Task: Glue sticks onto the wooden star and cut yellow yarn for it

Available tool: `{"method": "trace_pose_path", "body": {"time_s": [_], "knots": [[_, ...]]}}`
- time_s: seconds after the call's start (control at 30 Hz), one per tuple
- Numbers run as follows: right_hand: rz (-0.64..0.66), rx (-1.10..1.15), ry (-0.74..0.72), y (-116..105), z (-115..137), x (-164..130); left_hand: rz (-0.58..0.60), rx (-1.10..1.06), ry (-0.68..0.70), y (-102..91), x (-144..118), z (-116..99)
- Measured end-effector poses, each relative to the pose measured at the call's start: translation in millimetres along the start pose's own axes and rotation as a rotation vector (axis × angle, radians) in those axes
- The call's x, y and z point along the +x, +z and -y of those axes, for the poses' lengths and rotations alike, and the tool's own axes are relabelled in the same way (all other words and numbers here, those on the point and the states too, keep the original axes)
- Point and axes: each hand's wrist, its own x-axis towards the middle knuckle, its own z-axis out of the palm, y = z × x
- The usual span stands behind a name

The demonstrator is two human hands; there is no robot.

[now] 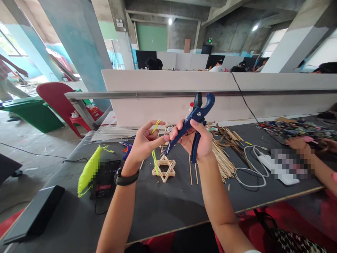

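Your right hand, centre frame, is wrapped tight around the handles of the blue cutter, blade end raised toward the grey rail. Your left hand, just left of it, pinches the yellow cord between thumb and forefinger; the other fingers are loosely curled. The cord hangs to the wooden stick star on the dark table, directly below both hands.

Judgement: keep the cord taut, feed it squarely between the blades, and keep your left fingertips clear of them, since they sit touching or just beside the lower handle.

Containers: none is clearly open to view. The yellow cord bundle lies at lower left beside a dark device; loose sticks lie heaped at right of centre, uncontained
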Motion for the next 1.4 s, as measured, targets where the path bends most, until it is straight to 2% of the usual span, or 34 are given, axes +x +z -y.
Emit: {"method": "trace_pose_path", "body": {"time_s": [0.1, 0.2, 0.4, 0.53, 0.73, 1.17, 1.4], "knots": [[0.150, -0.038, 0.151, 0.2, 2.6, -5.7, 0.033, -0.137, 0.058, -11.4, -2.4, -3.4], [0.225, -0.161, 0.296, 8.9, 2.1, -10.7, -0.009, -0.241, 0.090, -20.3, -3.4, -8.5], [0.393, -0.304, 0.444, 27.0, -7.4, -7.4, -0.154, -0.129, 0.084, -27.4, -7.8, -16.6], [0.360, -0.310, 0.457, 27.2, -9.3, -5.0, -0.166, -0.012, 0.111, -25.9, -12.3, -19.8], [0.278, -0.267, 0.491, 25.7, -7.3, -3.2, -0.112, 0.111, 0.132, -24.6, -13.0, -20.6], [0.244, -0.330, 0.474, 18.3, -12.0, -0.5, -0.014, 0.096, 0.031, -27.5, -11.6, -16.6], [0.250, -0.349, 0.459, 19.8, -13.4, 2.1, -0.062, 0.068, -0.006, -25.7, -10.2, -16.4]]}}
